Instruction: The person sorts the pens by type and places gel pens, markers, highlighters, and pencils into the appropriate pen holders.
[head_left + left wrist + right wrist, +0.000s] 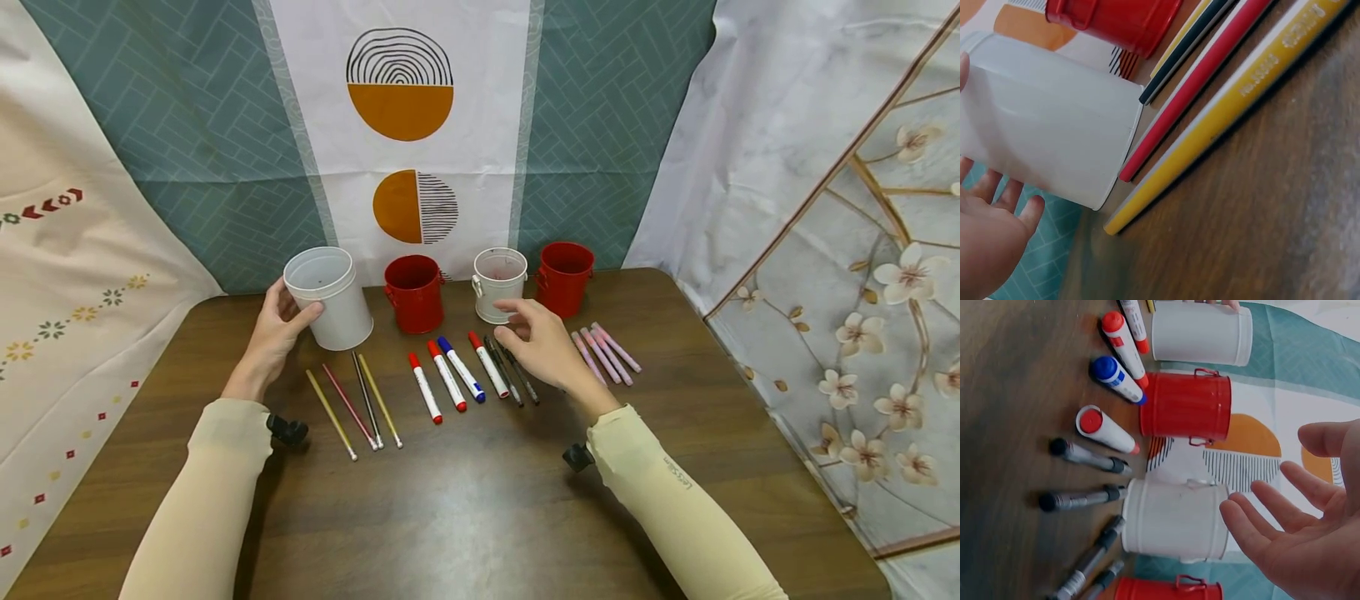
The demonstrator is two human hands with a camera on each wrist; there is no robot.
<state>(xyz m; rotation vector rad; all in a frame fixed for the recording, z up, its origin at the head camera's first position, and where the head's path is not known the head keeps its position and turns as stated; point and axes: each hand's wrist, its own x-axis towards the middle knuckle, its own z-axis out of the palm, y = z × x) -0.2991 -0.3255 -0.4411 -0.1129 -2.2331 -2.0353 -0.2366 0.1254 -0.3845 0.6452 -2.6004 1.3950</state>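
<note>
My left hand (268,337) holds the large white bucket (343,315) from its left side, with the thumb in front below the rim and the fingers behind. The left wrist view shows fingertips along the side of that bucket (1047,122). My right hand (546,346) hovers in front of the small white bucket (491,297), above the black pens (514,398). Its fingers are loosely bent with nothing between them, as the right wrist view also shows. Part of the pens is hidden beneath this hand in the head view.
Red buckets stand at the middle (416,304) and right (564,287) of the row. In front lie several pencils (330,412), red-capped markers (426,389), a blue-capped marker (461,369) and several pink-purple pens (606,356). A patterned cloth (225,150) hangs behind the wooden table (420,517).
</note>
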